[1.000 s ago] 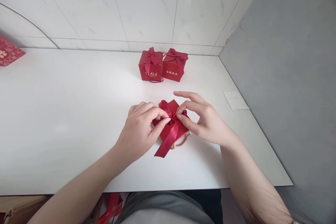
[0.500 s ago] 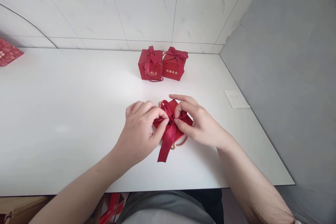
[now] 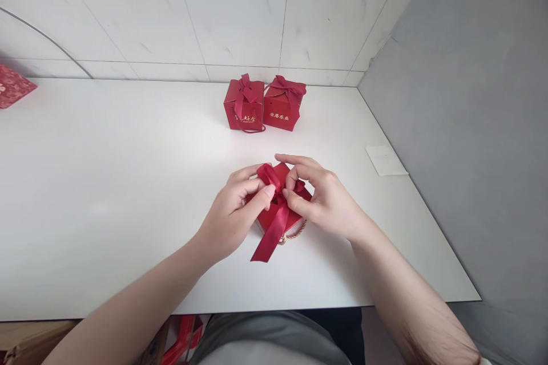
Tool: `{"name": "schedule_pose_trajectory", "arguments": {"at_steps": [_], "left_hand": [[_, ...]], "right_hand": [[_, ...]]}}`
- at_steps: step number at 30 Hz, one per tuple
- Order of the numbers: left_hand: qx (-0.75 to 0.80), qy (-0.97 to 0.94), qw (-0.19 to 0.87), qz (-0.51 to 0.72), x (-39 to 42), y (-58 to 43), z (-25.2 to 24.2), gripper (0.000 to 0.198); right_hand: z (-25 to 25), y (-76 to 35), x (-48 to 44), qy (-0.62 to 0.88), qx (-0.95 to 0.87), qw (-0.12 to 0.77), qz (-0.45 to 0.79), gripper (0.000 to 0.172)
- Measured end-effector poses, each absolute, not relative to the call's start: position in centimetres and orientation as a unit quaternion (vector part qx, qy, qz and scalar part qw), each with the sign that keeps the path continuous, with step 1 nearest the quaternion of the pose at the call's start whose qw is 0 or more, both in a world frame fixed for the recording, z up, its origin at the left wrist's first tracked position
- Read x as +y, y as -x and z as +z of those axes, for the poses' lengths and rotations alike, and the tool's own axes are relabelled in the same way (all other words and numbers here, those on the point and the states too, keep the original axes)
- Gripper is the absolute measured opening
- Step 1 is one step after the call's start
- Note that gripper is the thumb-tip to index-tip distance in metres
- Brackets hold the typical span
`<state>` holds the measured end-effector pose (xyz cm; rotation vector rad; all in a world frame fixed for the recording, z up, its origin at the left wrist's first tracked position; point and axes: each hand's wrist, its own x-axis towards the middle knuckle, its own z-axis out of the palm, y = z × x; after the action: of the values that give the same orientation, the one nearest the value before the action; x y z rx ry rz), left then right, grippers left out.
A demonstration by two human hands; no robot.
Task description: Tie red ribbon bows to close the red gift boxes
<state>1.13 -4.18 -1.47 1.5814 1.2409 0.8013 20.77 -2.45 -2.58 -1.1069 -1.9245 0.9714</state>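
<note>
A red gift box (image 3: 295, 218) with a twisted gold cord handle (image 3: 298, 232) stands on the white table in front of me. Across its top runs a red ribbon (image 3: 274, 228), knotted at the middle, with one tail hanging over the near edge. My left hand (image 3: 237, 205) pinches the ribbon's loop just left of the knot between thumb and fingers. From the other side, my right hand (image 3: 323, 197) has thumb and index finger closed on the ribbon at the knot, its other fingers raised. Parts of the box and bow are hidden behind my hands.
Two red boxes with ribbon bows, a left one (image 3: 245, 104) and a right one (image 3: 283, 107), stand near the tiled wall. A folded white paper (image 3: 386, 160) lies by the grey right wall. A patterned red item (image 3: 15, 86) is at the far left.
My left hand has turned and shifted its pinch from beside the knot onto the ribbon loop. The near tail has swung slightly left. My right hand stays almost in place.
</note>
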Motion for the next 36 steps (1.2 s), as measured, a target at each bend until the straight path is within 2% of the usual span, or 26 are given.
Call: {"name": "schedule_pose_trajectory", "arguments": {"at_steps": [3,11,15,18,24,29,36], "left_hand": [[0.507,-0.621,0.498,0.331,-3.9,-1.0,-1.6,0.040],[0.557,-0.692,0.355,0.290,-3.7,-0.6,-1.8,0.030],[0.549,-0.690,0.373,0.289,-3.8,-0.6,-1.5,0.023],[0.535,-0.684,0.396,0.297,-3.9,-0.6,-1.3,0.011],[0.533,-0.699,0.382,0.286,-3.9,-0.7,-1.3,0.009],[0.555,-0.693,0.358,0.288,-4.0,-0.9,-1.4,0.010],[0.553,-0.685,0.375,0.290,-4.0,-0.9,-1.2,0.017]], "right_hand": [[-2.7,-20.8,-2.4,0.429,-0.742,0.354,0.376,0.012],[-2.4,-20.8,-2.5,0.432,-0.741,0.340,0.385,0.011],[-2.1,-21.3,-2.2,0.411,-0.729,0.357,0.415,0.005],[-2.2,-21.7,-2.0,0.426,-0.715,0.373,0.410,0.014],[-2.4,-21.4,-2.3,0.416,-0.767,0.342,0.348,0.022],[-2.4,-21.3,-2.5,0.415,-0.781,0.338,0.322,0.008],[-2.7,-21.5,-2.4,0.375,-0.811,0.355,0.275,0.014]]}}
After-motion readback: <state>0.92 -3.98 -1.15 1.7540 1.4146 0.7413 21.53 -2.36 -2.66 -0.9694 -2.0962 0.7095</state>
